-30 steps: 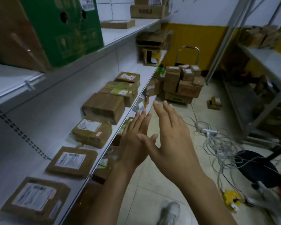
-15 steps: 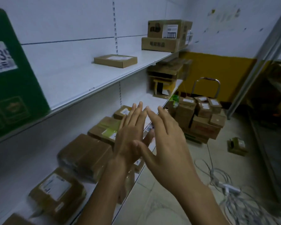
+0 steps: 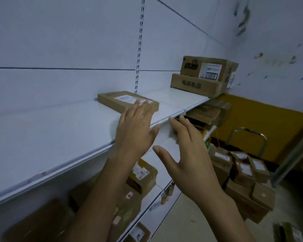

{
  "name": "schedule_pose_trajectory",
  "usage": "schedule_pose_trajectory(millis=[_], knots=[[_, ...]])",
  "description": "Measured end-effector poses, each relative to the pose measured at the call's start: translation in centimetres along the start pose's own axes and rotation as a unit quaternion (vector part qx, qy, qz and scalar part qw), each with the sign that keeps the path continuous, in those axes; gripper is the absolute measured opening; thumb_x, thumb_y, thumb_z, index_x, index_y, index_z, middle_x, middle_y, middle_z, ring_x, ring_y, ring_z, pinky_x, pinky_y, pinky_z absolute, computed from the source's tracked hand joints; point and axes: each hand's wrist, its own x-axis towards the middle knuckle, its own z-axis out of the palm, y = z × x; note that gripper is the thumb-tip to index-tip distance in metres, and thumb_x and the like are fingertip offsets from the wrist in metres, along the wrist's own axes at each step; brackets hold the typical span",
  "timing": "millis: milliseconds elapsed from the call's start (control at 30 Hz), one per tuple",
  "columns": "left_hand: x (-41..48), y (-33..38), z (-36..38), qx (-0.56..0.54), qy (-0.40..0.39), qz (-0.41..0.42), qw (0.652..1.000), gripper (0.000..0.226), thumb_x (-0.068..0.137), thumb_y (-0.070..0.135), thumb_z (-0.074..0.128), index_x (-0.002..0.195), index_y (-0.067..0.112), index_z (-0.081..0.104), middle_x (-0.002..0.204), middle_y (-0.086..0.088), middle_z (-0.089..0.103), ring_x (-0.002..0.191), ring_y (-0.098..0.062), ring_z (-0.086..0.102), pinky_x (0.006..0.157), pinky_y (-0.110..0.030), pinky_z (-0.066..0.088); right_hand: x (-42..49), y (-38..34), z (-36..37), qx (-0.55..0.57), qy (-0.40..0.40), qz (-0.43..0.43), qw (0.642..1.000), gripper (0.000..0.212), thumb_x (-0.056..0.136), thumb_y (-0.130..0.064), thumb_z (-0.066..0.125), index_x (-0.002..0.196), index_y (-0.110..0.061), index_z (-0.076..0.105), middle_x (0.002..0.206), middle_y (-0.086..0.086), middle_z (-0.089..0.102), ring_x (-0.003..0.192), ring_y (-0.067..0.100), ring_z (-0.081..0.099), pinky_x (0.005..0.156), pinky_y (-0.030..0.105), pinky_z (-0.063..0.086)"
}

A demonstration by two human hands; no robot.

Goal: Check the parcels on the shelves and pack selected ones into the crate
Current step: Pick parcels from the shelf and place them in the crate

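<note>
A flat brown parcel [image 3: 119, 100] with a white label lies on the upper white shelf [image 3: 59, 137]. My left hand [image 3: 135, 130] is raised over the shelf's front edge, fingers spread, fingertips just short of the parcel's near side, holding nothing. My right hand [image 3: 187, 154] is open beside it, in front of the shelf edge, empty. Two stacked cardboard boxes [image 3: 205, 75] stand at the shelf's far end. Several labelled parcels [image 3: 142, 175] lie on the lower shelf under my arms. No crate is in view.
More boxes [image 3: 206, 114] sit on a middle shelf at the far end. A trolley with a metal handle [image 3: 247, 133], piled with several parcels [image 3: 243, 172], stands on the floor at the right. A yellow wall band [image 3: 262, 123] is behind it.
My view has swung upward from the lower shelf to the upper one. Both open hands have risen and reached forward, the left now close to the flat parcel.
</note>
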Motion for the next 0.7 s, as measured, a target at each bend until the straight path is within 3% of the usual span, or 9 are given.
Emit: schedule_pose_trajectory(millis=[133,333,367,467,533,567,633,700], knots=[[3.1,-0.7,2.2,0.094,-0.065,-0.084,0.990,0.070,0.095,0.058,0.027,0.151,0.021,0.008,0.160,-0.007,0.010,0.146,-0.029,0.011,0.114,-0.047,0.021,6.6,3.9,2.8,0.057,0.003,0.008,0.998,0.065,0.090,-0.053,0.049,0.147,-0.032,0.027,0.158,-0.006,0.018,0.145,0.010,0.014,0.117,0.044,0.025],[3.2,-1.0,3.0,0.114,-0.055,-0.092,0.988,0.078,0.090,0.066,0.024,0.151,0.022,0.004,0.158,-0.003,0.017,0.144,-0.022,0.021,0.110,-0.038,0.031,17.5,7.1,7.1,0.123,-0.010,-0.019,0.992,0.057,0.093,-0.046,0.051,0.143,-0.025,0.036,0.151,0.001,0.035,0.139,0.016,0.030,0.113,0.040,0.030],[3.3,-1.1,3.0,0.119,-0.052,-0.094,0.987,0.079,0.089,0.067,0.023,0.151,0.021,0.007,0.157,-0.003,0.022,0.142,-0.022,0.025,0.107,-0.038,0.034,19.5,7.6,7.5,0.128,-0.013,-0.025,0.991,0.057,0.093,-0.047,0.051,0.143,-0.025,0.037,0.150,0.001,0.037,0.136,0.017,0.035,0.110,0.037,0.031],[3.3,-1.2,3.3,0.125,-0.059,-0.117,0.983,0.083,0.086,0.070,0.024,0.139,0.010,0.045,0.137,-0.011,0.054,0.120,-0.030,0.057,0.087,-0.044,0.051,23.8,9.2,9.2,0.137,-0.109,-0.025,0.984,0.063,0.092,-0.053,0.050,0.146,-0.028,0.030,0.150,0.000,0.038,0.132,0.019,0.041,0.103,0.035,0.035],[3.5,-1.1,3.2,0.112,-0.070,-0.171,0.976,0.090,0.085,0.075,0.018,0.136,0.008,0.048,0.135,-0.015,0.055,0.114,-0.034,0.061,0.081,-0.048,0.052,24.6,10.2,10.5,0.154,-0.214,-0.031,0.964,0.063,0.092,-0.058,0.044,0.147,-0.030,0.029,0.150,0.000,0.039,0.132,0.021,0.042,0.103,0.036,0.034],[3.8,-0.7,3.0,0.117,-0.092,-0.211,0.966,0.096,0.082,0.079,0.009,0.142,0.010,0.041,0.141,-0.014,0.049,0.119,-0.033,0.057,0.085,-0.048,0.051,24.6,10.6,11.0,0.165,-0.249,-0.038,0.954,0.061,0.093,-0.059,0.038,0.146,-0.031,0.031,0.148,-0.001,0.042,0.130,0.020,0.043,0.101,0.035,0.034],[4.3,0.0,2.9,0.151,-0.107,-0.283,0.941,0.106,0.065,0.084,-0.014,0.151,0.024,0.005,0.157,-0.001,0.022,0.138,-0.022,0.037,0.104,-0.041,0.039,24.6,11.1,11.6,0.184,-0.269,-0.064,0.943,0.058,0.095,-0.059,0.031,0.145,-0.029,0.035,0.143,-0.003,0.048,0.124,0.019,0.048,0.096,0.033,0.035],[4.2,0.4,3.0,0.151,-0.079,-0.319,0.932,0.102,0.054,0.082,-0.021,0.146,0.039,-0.016,0.159,0.012,0.010,0.143,-0.013,0.025,0.113,-0.036,0.027,24.6,11.2,11.6,0.196,-0.270,-0.091,0.938,0.058,0.095,-0.058,0.030,0.143,-0.027,0.037,0.139,-0.002,0.053,0.118,0.019,0.051,0.094,0.033,0.038]])
